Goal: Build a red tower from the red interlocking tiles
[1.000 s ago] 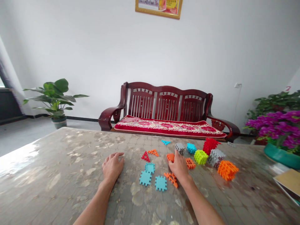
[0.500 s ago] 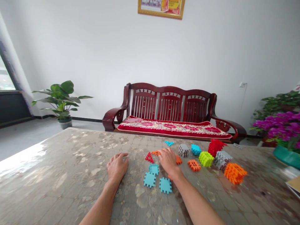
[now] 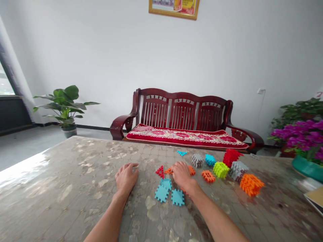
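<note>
My left hand [image 3: 127, 175] rests flat on the table, left of the plastic tiles, fingers stretched and holding nothing. My right hand [image 3: 181, 173] is palm down, its fingers bent and pressed on an orange triangle tile [image 3: 168, 170]; the fingertips are partly hidden. Beside that tile lies a red triangle tile [image 3: 159, 171]. Nearer to me are three teal square tiles [image 3: 162, 194], two of them touching or overlapping. Orange pieces [image 3: 191, 170] show at the right of my right hand, and another peeks out under its wrist.
To the right stand stacks of tiles: grey [image 3: 197, 160], blue [image 3: 210, 160], lime [image 3: 221, 170], red [image 3: 231, 156] and orange [image 3: 251, 185]. A blue triangle tile [image 3: 181, 153] lies farther back. A flower pot [image 3: 306, 167] is at the table's right edge. Beyond the table stands a wooden bench [image 3: 181, 109].
The orange triangle tile has shifted slightly toward me with my right hand, and the red triangle has moved a little. The far teal tile has turned slightly. My left hand stays put.
</note>
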{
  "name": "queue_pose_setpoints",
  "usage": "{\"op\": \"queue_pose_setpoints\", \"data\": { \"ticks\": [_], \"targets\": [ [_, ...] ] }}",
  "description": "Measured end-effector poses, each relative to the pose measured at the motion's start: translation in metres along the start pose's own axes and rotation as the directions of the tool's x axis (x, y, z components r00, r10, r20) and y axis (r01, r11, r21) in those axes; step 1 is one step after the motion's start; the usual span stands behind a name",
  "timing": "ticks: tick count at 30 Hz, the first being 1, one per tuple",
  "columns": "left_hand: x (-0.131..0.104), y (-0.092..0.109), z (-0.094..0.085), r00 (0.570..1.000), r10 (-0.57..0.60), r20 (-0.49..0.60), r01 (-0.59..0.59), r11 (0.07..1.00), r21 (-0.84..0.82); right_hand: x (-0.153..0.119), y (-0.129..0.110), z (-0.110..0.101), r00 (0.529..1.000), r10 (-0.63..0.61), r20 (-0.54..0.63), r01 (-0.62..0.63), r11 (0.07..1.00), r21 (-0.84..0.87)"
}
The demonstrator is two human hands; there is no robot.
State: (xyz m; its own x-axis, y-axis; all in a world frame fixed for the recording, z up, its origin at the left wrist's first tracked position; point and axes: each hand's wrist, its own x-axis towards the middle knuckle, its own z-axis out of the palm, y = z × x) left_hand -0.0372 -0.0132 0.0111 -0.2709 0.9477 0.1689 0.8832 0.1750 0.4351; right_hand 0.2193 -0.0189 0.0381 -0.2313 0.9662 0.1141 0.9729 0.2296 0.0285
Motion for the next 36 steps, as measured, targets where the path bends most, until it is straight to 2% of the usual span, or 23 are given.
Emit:
{"op": "queue_pose_setpoints", "data": {
  "ticks": [5,7,10,12,14,21,31,36],
  "targets": [
    [0.000,0.001,-0.001,1.000,-0.003,0.011,0.003,1.000,0.002,-0.021,0.016,-0.008,1.000,0.011,-0.001,-0.011,0.999,0.040],
    [0.000,0.001,-0.001,1.000,-0.008,0.020,0.008,1.000,0.003,-0.031,0.022,-0.010,0.999,0.020,-0.030,-0.016,0.991,0.130],
    [0.001,0.000,0.000,1.000,-0.002,0.022,0.002,1.000,0.000,-0.049,0.032,-0.012,0.990,0.123,-0.068,-0.094,0.940,0.328],
    [0.001,0.000,0.001,1.000,0.004,0.014,-0.004,1.000,-0.001,-0.060,0.038,-0.013,0.982,0.184,-0.032,-0.154,0.897,0.414],
    [0.001,-0.001,0.001,1.000,0.008,0.003,-0.008,1.000,-0.002,-0.069,0.044,-0.014,0.981,0.193,0.007,-0.175,0.873,0.455],
    [0.000,0.000,0.000,1.000,0.007,-0.002,-0.007,1.000,0.010,-0.081,0.053,-0.009,0.984,0.102,0.144,-0.151,0.909,0.389],
    [0.001,-0.001,0.001,1.000,0.012,0.014,-0.012,1.000,0.016,-0.090,0.061,-0.010,0.985,0.104,0.137,-0.135,0.962,0.238],
    [0.001,0.000,-0.001,0.999,0.007,0.036,-0.008,1.000,0.030,-0.084,0.068,-0.006,0.988,0.105,0.115,-0.132,0.957,0.257]
  ]
}}
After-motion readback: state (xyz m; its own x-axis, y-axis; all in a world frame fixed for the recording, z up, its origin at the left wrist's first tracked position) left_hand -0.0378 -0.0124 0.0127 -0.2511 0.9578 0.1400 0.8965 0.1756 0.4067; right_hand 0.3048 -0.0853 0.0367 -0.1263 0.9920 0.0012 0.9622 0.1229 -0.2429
